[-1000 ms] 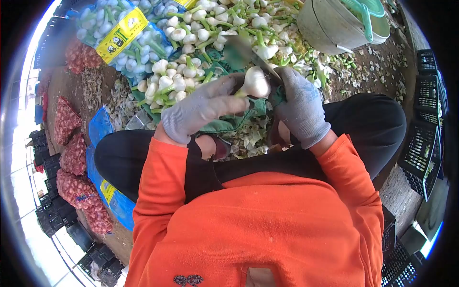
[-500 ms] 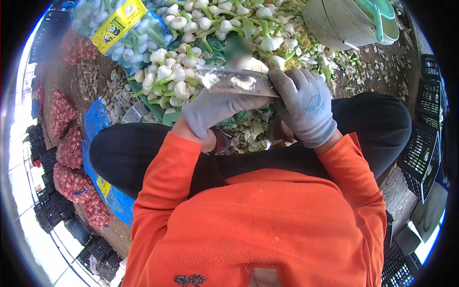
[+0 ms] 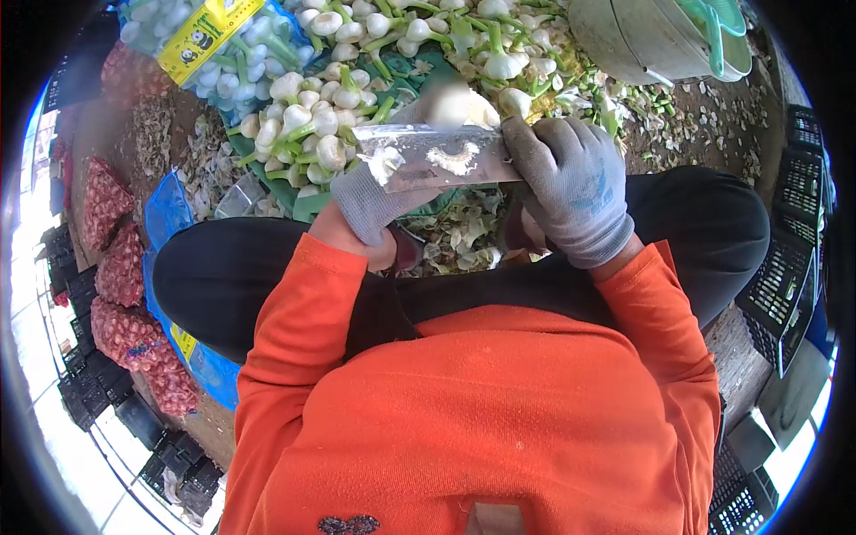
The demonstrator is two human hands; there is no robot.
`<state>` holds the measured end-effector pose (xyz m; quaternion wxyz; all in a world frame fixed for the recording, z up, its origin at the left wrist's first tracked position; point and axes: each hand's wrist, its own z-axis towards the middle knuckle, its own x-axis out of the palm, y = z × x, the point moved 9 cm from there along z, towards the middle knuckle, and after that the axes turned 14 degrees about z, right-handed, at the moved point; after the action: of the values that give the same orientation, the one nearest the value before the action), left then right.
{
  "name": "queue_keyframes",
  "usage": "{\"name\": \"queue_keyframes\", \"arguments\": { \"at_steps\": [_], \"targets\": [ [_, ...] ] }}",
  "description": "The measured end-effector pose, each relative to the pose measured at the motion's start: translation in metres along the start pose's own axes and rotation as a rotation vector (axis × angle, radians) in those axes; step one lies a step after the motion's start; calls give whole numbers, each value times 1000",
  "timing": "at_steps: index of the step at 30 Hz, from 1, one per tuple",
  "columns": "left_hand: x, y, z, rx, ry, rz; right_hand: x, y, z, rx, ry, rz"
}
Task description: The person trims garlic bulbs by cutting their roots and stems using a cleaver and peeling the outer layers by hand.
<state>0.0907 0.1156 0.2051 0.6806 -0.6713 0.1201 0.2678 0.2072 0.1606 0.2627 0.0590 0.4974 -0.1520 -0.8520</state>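
Note:
My right hand [image 3: 575, 183], in a grey glove, is closed round the handle of a wide-bladed knife [image 3: 415, 165]. The blade lies across in front of me, with whitish scraps stuck to its flat. Behind it is my gloved left hand [image 3: 366, 201], its fingers mostly covered by the metal. A pale garlic bulb [image 3: 448, 107], blurred, shows just past the blade's far edge, in my left hand's grip. Beyond both hands lies a heap of garlic bulbs [image 3: 325, 120] with green stems cut short.
A blue net bag of garlic [image 3: 254, 76] stands back left, a pale bucket [image 3: 624, 40] with a green strainer [image 3: 716, 40] back right. Red net bags [image 3: 120, 267] line the left; black crates [image 3: 785, 272] the right. Peelings [image 3: 464, 232] lie between my feet.
The knife blade has turned so more of its flat faces me. The pale bulb shows more clearly beyond it. My left hand has shifted slightly left; my right hand still grips the handle.

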Motion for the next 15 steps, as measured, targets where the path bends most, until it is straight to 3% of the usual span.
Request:
{"name": "queue_keyframes", "arguments": {
  "at_steps": [3, 6, 9, 11, 15],
  "targets": [
    [6, 4, -5, -40, -35, -383, -3, 3, -1, -19, 9, 21],
    [17, 19, -2, -68, 54, -474, -3, 5, -1, -42, 0, 25],
    [9, 4, -11, -25, 50, -341, -4, -1, -2, -65, -65, -16],
    [-2, -13, -15, 115, -39, -186, -8, -5, -2, -103, -130, -18],
    [-7, -52, -10, 367, -23, 160, -9, -21, -5, -139, -170, -52]
  ]
}}
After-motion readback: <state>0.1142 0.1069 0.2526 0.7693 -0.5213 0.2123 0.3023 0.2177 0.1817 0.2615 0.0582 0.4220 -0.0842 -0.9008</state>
